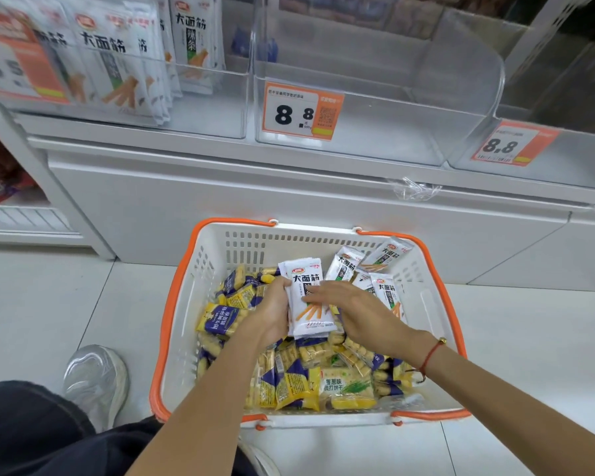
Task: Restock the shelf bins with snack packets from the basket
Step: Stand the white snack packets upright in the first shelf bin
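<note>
The basket (220,249) sits on the floor just in front of the white shelf base, and everything here is told from it. Over the middle of the basket, the left hand (275,310) grips a small stack of white snack packets (308,300), its fingers curled round the stack's left edge. The stack stands upright, with its long side running from the near rim of the basket toward the far rim. The right hand (351,307) comes in from the right, with straight fingers lying flat on the front of the stack, as if to square it up. More white packets (385,290) lean in the far right corner of the basket, nearer the right hand. Yellow and blue packets (289,383) fill the bottom and the near side. Up and beyond the far rim are the clear shelf bins. The bin on the left (203,108) already holds the same white packets. The bin straight above the basket (375,132) looks bare, with an orange price tag (301,111) on its front. I think the stack must go up and to the left, over that bin's clear front wall. The way up from the basket looks open.
</note>
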Demonstrator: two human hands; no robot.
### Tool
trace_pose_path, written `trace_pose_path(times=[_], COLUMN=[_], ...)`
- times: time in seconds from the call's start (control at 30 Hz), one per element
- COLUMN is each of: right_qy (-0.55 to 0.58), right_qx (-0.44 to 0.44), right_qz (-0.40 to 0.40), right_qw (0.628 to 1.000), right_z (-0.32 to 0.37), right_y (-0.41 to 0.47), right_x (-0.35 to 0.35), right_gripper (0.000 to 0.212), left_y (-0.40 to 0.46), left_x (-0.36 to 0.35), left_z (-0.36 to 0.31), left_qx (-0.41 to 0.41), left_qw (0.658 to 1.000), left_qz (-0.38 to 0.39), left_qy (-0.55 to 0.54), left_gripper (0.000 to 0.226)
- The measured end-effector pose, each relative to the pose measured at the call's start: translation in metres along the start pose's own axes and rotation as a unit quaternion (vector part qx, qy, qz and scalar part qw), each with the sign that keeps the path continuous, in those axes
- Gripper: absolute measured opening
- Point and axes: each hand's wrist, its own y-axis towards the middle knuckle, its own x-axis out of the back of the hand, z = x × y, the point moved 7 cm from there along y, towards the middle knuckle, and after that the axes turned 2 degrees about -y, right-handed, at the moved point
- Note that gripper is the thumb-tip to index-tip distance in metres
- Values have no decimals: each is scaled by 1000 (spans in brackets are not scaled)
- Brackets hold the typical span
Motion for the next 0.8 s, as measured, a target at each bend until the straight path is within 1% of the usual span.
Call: trace_pose_path(times=[0.07, 0.13, 0.17, 0.23, 0.3, 0.33, 0.37, 0.4, 0.43, 0.47, 0.5, 0.53, 0.57, 0.6, 0.63, 0.67, 0.7, 0.8], right_qy=[89, 197, 241, 289, 300, 304, 306, 312, 319, 328, 338, 347, 356, 359, 353, 339, 324, 302], right_qx=[-74, -133, -149, -154, -156, -163, -171, -181, -193, -206, -222, -233, -236, -233, -229, -223, -218, -202], right_qz=[15, 10, -2, -46, -112, -140, -161, -172, -173, -163, -145, -124, -105, -92, -93, -96, -90, -92], right_qw=[993, 971, 959, 944, 934, 928, 922, 917, 912, 907, 903, 900, 898, 899, 902, 909, 916, 927], right_z=[-6, -10, -10, -6, -2, 1, 6, 14, 22, 31, 39, 47, 55, 64, 74, 83, 94, 120], right_y=[2, 5, 7, 13, 22, 26, 30, 36, 43, 50, 59, 70, 81, 93, 104, 115, 123, 142], right_x=[0, 2, 4, 14, 29, 37, 44, 52, 60, 69, 76, 82, 88, 95, 102, 109, 117, 133], right_gripper=[67, 53, 47, 38, 32, 30, 32, 38, 46, 54, 58, 56, 46, 31, 21, 20, 23, 41], left_y=[2, 0, 1, -1, -7, -13, -18, -22, -27, -37, -46, -54, -64, -72, -83, -91, -100, -123], left_x=[-1, -4, -6, -8, -12, -12, -13, -12, -11, -10, -9, -7, -6, -6, -6, -5, -3, 7], left_z=[0, -2, -3, -10, -27, -40, -53, -66, -80, -95, -108, -121, -135, -147, -159, -170, -180, -197], left_qx=[-6, -17, -23, -39, -71, -91, -112, -134, -157, -180, -202, -218, -235, -253, -272, -289, -302, -318], left_qw=[1000, 999, 999, 998, 995, 991, 987, 983, 980, 976, 973, 969, 966, 962, 957, 952, 949, 944], left_qz=[14, 25, 32, 32, 39, 28, 26, 17, 12, 8, 3, 0, 4, 16, 24, 25, 24, 6], left_qy=[-18, -10, -2, 26, 65, 92, 112, 124, 125, 121, 116, 113, 108, 100, 98, 94, 87, 86], left_gripper=[46, 43, 40, 35, 34, 38, 47, 58, 60, 55, 48, 43, 38, 35, 33, 33, 34, 41])
